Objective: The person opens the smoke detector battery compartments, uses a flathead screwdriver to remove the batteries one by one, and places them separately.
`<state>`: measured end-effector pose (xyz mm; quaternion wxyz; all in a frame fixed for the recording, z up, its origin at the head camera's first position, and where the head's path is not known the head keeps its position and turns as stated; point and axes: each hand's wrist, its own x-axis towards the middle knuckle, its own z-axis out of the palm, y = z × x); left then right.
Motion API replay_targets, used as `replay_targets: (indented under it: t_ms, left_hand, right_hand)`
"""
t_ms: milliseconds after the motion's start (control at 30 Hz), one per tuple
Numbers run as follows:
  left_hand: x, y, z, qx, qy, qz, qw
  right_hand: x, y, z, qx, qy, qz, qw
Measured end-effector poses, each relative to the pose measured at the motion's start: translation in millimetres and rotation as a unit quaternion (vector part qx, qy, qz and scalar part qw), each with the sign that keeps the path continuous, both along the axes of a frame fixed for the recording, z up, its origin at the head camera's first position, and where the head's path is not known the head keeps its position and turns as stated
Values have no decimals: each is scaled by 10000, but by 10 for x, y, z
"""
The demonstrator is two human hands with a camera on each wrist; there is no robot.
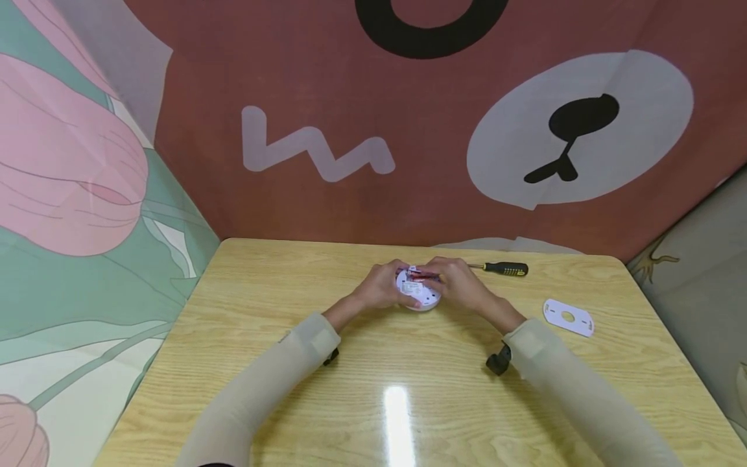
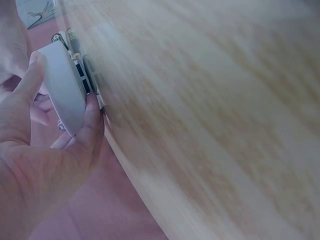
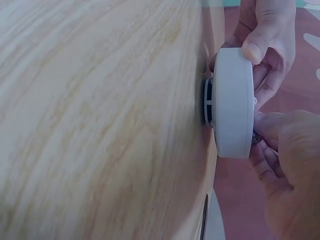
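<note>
A round white smoke detector (image 1: pixel 421 298) is held above the far part of the table, its labelled underside up in the head view. My left hand (image 1: pixel 382 287) grips it by the rim, thumb on one face and fingers on the other, as the left wrist view shows. In that view the white housing (image 2: pixel 65 87) stands tilted, its slotted side toward the tabletop. My right hand (image 1: pixel 458 280) pinches a small reddish battery (image 1: pixel 425 276) at the detector's back. The battery's metal end (image 3: pixel 256 138) peeks out between thumb and fingers; the rest is hidden by them.
Behind the right hand lies a screwdriver (image 1: pixel 506 268) with a black and yellow handle. A white mounting plate (image 1: pixel 554 311) with a centre hole rests on the wooden table (image 1: pixel 280 279) at the right. A printed cloth (image 1: pixel 327 207) hangs along the table's far edge.
</note>
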<state>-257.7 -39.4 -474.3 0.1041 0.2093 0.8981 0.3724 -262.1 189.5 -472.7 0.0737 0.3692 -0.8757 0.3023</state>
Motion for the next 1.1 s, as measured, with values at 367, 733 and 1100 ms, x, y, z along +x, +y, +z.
replay_targets:
  t_ms: [367,733,1100]
  left_hand:
    - [-2,7,4,9,-19,6,10000]
    - [-21,-2,-7,8,32,-9,10000]
    - [-15,1,-3,-6,-26,9,10000]
  right_hand:
    - [-16,55,43,241,-97,46,9997]
    - [-7,64,123,675,98,163,9975]
    - [16,61,105,717,-94,125,9973]
